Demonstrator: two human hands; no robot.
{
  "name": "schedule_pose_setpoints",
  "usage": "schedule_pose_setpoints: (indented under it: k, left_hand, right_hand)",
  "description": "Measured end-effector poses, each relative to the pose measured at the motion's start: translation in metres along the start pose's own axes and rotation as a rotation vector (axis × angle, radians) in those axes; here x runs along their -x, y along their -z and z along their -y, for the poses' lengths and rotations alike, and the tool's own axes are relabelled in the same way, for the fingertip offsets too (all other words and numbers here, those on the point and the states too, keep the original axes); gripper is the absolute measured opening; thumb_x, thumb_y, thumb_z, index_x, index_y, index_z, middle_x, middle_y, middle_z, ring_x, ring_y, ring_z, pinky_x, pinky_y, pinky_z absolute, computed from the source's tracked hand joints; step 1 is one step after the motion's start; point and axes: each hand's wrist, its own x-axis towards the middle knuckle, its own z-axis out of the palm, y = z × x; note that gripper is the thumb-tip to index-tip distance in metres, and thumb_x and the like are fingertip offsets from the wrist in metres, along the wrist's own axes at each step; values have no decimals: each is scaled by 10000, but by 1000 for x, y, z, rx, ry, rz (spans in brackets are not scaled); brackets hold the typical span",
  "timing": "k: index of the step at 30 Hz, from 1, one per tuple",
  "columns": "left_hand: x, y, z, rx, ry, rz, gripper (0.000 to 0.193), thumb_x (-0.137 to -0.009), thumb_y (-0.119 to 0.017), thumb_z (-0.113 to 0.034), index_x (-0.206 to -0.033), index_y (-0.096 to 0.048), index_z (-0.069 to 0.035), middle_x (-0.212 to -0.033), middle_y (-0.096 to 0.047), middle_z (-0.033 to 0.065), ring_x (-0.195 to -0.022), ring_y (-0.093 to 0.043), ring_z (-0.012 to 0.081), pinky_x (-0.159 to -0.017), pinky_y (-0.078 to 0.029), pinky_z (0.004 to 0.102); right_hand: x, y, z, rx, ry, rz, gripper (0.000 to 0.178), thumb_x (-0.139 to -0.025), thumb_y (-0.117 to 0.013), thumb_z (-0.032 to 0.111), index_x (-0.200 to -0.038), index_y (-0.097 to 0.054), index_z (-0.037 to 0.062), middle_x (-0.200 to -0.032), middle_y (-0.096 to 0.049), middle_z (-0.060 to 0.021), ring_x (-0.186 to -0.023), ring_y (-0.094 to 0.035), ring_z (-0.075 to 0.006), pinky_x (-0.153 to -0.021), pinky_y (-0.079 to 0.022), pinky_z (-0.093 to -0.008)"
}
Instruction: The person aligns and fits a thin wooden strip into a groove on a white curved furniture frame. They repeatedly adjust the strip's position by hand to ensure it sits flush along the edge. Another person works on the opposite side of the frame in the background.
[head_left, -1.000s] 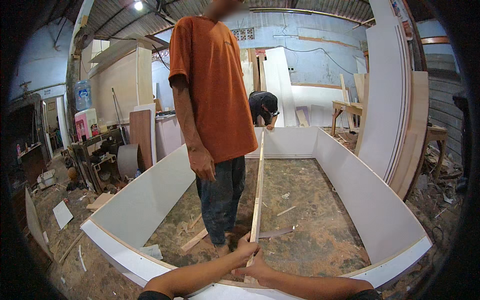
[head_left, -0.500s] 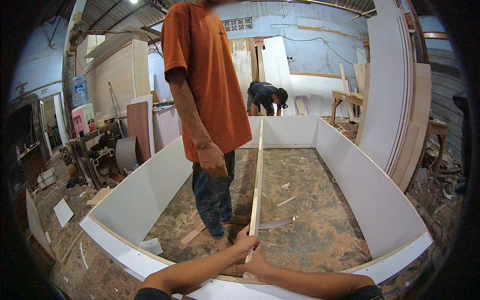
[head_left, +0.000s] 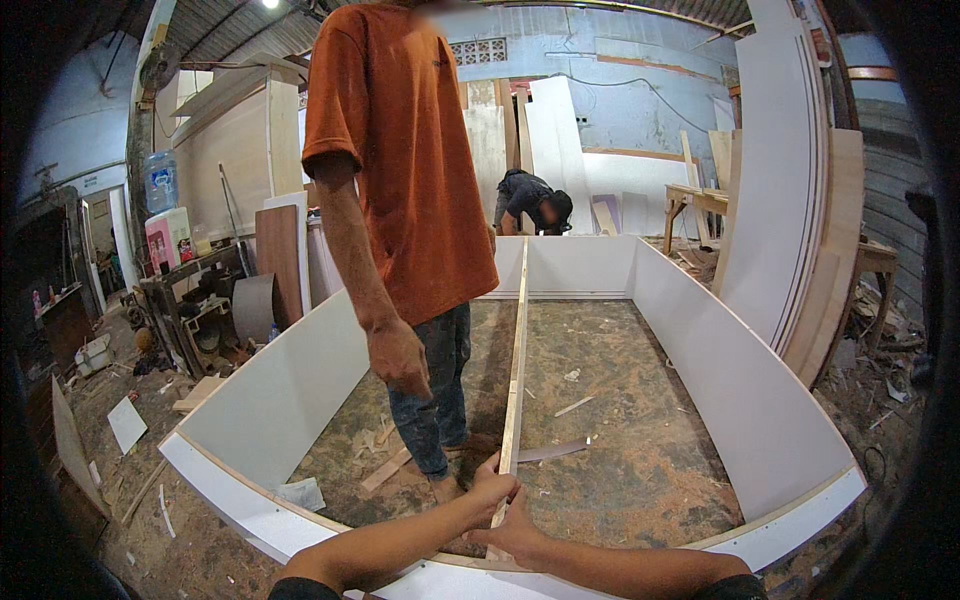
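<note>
A large white panel frame (head_left: 690, 330) stands on edge on the floor, its near side right below me. A long narrow wooden divider (head_left: 517, 390) runs from the near side to the far side through its middle. My left hand (head_left: 492, 490) is closed round the divider's near end from the left. Just nearer and to the right, my right hand (head_left: 515, 532) grips the same end, low down by the near panel. The fingers of both hands are partly hidden behind the wood.
A person in an orange shirt (head_left: 400, 160) stands inside the frame, left of the divider. Another person in dark clothes (head_left: 530, 200) bends over the far side. Wood scraps (head_left: 385, 468) lie on the floor. Tall boards (head_left: 780, 190) lean at the right, near a wooden bench (head_left: 695, 200).
The person in orange has shifted slightly left and leans, the hanging hand lower. The far person has moved a little. Both my hands stay on the divider.
</note>
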Motion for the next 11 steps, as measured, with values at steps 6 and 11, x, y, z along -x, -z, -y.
schedule_pose_setpoints:
  k: [6, 11]
  left_hand:
    - [-10, 1, 10, 48, -25, 1, 690, -756, -588, 112, -1433, -557, -23, -865, -638, 100, -648, -615, 197, -505, -488, 355]
    - [-16, 3, 15, 15, -57, 11, 695, -784, -578, 97, -1462, -545, -54, -865, -639, 100, -649, -621, 200, -510, -498, 361]
  right_hand:
    - [-5, -2, -12, 27, 59, -45, 1361, -614, -1025, 144, -1583, -78, 14, -1555, -311, -184, -1497, -319, -301, -1243, -314, -403]
    - [-10, -6, -15, 96, -35, -91, 1322, -626, -1014, 126, -1586, -110, 29, -1558, -321, -176, -1494, -328, -308, -1247, -319, -417]
